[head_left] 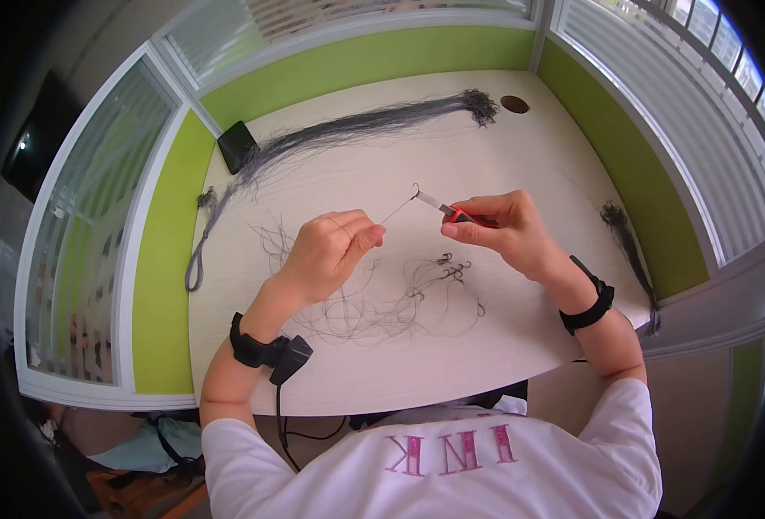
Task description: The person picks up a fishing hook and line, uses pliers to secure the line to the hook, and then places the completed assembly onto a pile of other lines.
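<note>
My left hand is closed in a pinch on a thin line, which runs up and right to a small dark hook. My right hand grips a red and black handled tool with a pale, flat blade pointing up and left. The blade's tip meets the hook or lies right beside it; which of the two is too small to tell. Below my hands, loose thin lines lie in tangled loops on the white table, with several dark hooks at their upper right.
A long bundle of grey lines stretches across the table's far side, near a black object. A looped bundle lies at the left edge, a dark bundle at the right. Green partitions surround the white table.
</note>
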Available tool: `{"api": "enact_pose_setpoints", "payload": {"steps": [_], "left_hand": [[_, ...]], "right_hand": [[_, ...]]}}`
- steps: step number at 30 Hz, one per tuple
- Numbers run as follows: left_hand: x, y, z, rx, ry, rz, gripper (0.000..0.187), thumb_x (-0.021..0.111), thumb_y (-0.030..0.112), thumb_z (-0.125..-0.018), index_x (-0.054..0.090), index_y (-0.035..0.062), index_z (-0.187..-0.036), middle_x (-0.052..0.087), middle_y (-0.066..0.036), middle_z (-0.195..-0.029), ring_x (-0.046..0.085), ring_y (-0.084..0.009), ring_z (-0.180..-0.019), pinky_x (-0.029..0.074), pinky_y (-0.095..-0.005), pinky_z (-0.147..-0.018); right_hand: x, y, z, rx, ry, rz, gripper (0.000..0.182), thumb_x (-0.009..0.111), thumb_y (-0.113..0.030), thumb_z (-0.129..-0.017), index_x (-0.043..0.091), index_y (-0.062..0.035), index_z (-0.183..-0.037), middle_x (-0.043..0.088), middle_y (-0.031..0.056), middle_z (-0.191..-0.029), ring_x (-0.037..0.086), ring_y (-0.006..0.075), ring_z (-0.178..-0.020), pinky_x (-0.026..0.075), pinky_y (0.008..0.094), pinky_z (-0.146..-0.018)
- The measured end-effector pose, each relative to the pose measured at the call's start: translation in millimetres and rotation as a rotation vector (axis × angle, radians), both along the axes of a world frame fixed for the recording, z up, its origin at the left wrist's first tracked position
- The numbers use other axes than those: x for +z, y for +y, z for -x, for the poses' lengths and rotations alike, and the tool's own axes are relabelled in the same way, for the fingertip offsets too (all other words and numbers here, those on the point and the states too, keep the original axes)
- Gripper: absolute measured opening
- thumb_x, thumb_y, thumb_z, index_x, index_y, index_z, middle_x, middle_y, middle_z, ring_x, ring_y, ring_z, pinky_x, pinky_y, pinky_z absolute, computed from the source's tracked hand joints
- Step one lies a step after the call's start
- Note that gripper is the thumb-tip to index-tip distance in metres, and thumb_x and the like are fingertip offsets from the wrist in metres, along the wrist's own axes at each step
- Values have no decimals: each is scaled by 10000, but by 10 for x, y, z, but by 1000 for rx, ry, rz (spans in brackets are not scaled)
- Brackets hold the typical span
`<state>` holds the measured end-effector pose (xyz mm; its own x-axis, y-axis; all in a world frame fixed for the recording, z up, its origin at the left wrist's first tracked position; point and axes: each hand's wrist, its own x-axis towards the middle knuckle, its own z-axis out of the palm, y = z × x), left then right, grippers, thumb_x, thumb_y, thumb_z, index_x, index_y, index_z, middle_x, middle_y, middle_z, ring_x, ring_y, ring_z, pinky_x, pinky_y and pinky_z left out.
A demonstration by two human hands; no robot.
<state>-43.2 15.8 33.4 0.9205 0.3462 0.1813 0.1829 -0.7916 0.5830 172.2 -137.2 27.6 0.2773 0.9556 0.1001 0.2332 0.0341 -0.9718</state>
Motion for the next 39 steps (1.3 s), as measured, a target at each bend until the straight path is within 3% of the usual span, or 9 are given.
{"api": "enact_pose_setpoints", "payload": {"steps": [7,9,11,15,17,18,21,26,39], "left_hand": [[-45,-389,-30,-362,-69,338,360,501,262,-996,663,37,-765,569,-95,-977,544,-213,-871,445,-335,-805],[15,-411,6,-258,-537,-113,388,501,305,-990,685,68,-745,503,-113,-1130,498,-246,-988,411,-405,-881],[68,-386,18,-191,-608,-209,364,523,338,-980,719,81,-813,516,-141,-1116,487,-287,-1072,406,-440,-933],[37,-339,-70,-250,-829,423,489,311,403,-1052,692,100,-1013,567,-94,-914,573,-253,-962,425,-422,-949],[72,-259,-2,-231,-813,1115,453,301,363,-1064,658,85,-1040,496,-13,-658,555,-168,-683,457,-366,-835],[110,-281,-54,-90,-868,1082,435,297,356,-1070,607,85,-929,298,58,-538,323,-77,-492,377,-275,-639],[65,-163,-8,17,-828,1217,397,344,323,-1065,540,85,-815,261,49,-552,261,-72,-506,342,-271,-617],[-20,-430,-73,87,-665,1254,395,384,294,-1054,480,83,-734,231,42,-567,225,-99,-537,314,-285,-624],[-95,-670,-82,227,-567,1094,460,407,290,-1042,470,65,-646,290,19,-553,270,-120,-594,312,-299,-653]], "right_hand": [[44,34,-182,-166,-300,63,284,773,-243,-814,736,28,-892,514,-1,-568,385,71,-544,315,261,-487],[-22,44,-142,-126,-283,81,288,775,-245,-810,735,28,-892,511,12,-556,380,78,-535,318,271,-485],[-68,54,-74,-82,-267,92,293,777,-248,-805,733,28,-892,508,25,-545,375,86,-526,321,281,-482],[-110,32,56,98,-297,138,285,772,-234,-805,727,30,-902,533,67,-555,407,109,-523,354,289,-494],[-152,32,75,129,-341,31,265,773,-219,-797,730,21,-901,595,97,-606,467,147,-519,386,295,-506],[-195,37,64,128,-341,33,265,773,-219,-797,730,21,-901,595,97,-606,467,147,-519,386,295,-506],[-300,75,15,47,-458,-176,238,777,-205,-779,727,1,-887,636,108,-664,545,210,-541,426,318,-515],[-309,103,-56,-145,-897,-336,178,773,-195,-759,701,-53,-839,618,75,-674,590,260,-611,477,357,-565],[-306,104,43,-150,-839,-323,188,786,-151,-757,686,-9,-832,601,90,-660,563,235,-591,452,343,-536]]}}
